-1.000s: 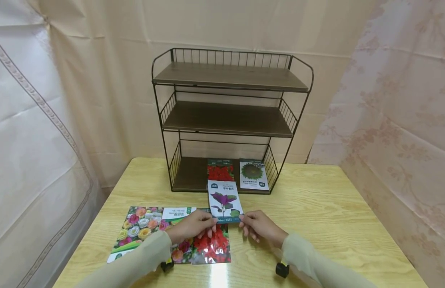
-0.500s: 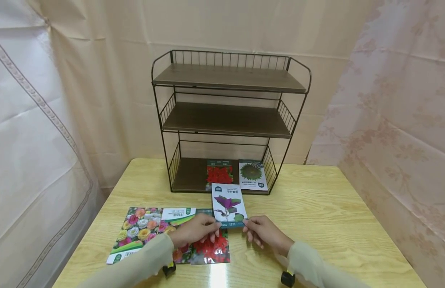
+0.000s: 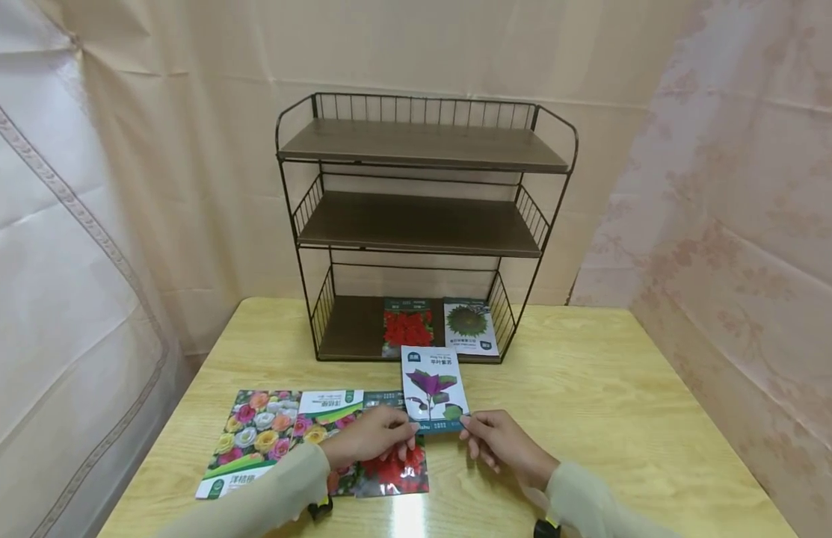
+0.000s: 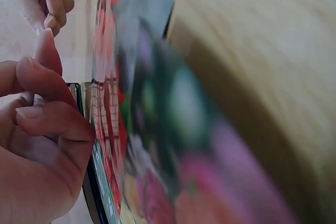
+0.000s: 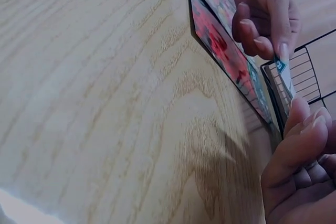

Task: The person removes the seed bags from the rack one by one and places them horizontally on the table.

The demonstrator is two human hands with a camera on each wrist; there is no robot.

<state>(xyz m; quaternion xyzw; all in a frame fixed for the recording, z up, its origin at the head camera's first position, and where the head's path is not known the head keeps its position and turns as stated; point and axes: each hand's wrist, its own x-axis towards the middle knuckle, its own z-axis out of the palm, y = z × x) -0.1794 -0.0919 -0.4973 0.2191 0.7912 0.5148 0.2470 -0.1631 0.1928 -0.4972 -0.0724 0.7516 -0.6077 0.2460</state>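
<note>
A white seed packet (image 3: 433, 385) with a purple-leaved plant is held between both hands in the head view, just in front of the shelf. My left hand (image 3: 375, 435) pinches its near left corner, above a red-flower packet (image 3: 392, 469) on the table. At the near right corner, my right hand (image 3: 508, 442) pinches the packet between thumb and finger. In the right wrist view the packet (image 5: 285, 77) appears almost edge-on. Left of the hands lie two packets of mixed flowers, one full-coloured packet (image 3: 254, 433) and one partly under my left arm (image 3: 331, 403).
A dark three-tier rack (image 3: 422, 224) stands at the back of the wooden table (image 3: 611, 418). On its bottom shelf lie a red-flower packet (image 3: 407, 326) and a sunflower-like packet (image 3: 468, 323). Cloth curtains (image 3: 207, 187) surround the table.
Both hands have drawn the purple-leaved seed packet back toward me and slightly right, so more of the red packet on the bottom shelf shows. The grip stays the same.
</note>
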